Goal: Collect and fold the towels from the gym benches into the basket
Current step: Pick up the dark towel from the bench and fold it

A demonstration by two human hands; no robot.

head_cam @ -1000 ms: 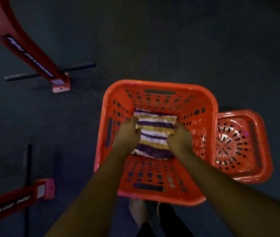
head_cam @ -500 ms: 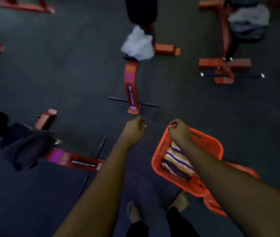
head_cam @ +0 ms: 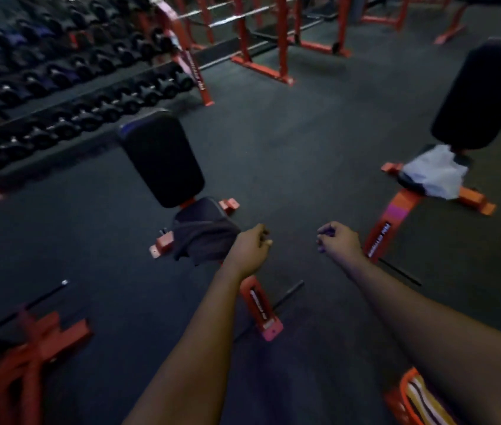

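A dark grey towel [head_cam: 204, 237] hangs over the seat of the nearest bench [head_cam: 163, 157], just left of my left hand [head_cam: 250, 248]. On a second bench [head_cam: 485, 93] at the right lies a crumpled white towel [head_cam: 434, 173]. Both of my hands are raised in front of me with loosely curled fingers and hold nothing; my right hand [head_cam: 339, 242] hovers between the two benches. The orange basket [head_cam: 403, 391] peeks in at the bottom right, under my right forearm, with the folded striped towel [head_cam: 426, 400] inside.
A long dumbbell rack [head_cam: 59, 87] runs along the far left. Orange squat racks [head_cam: 261, 41] stand at the back. Another orange bench frame [head_cam: 28, 348] is at the bottom left. Dark rubber floor [head_cam: 304, 148] stretches between the benches.
My hands let go of the striped towel and the basket rim and rose in front of me. My view swung up from the basket to the benches with the grey and white towels.
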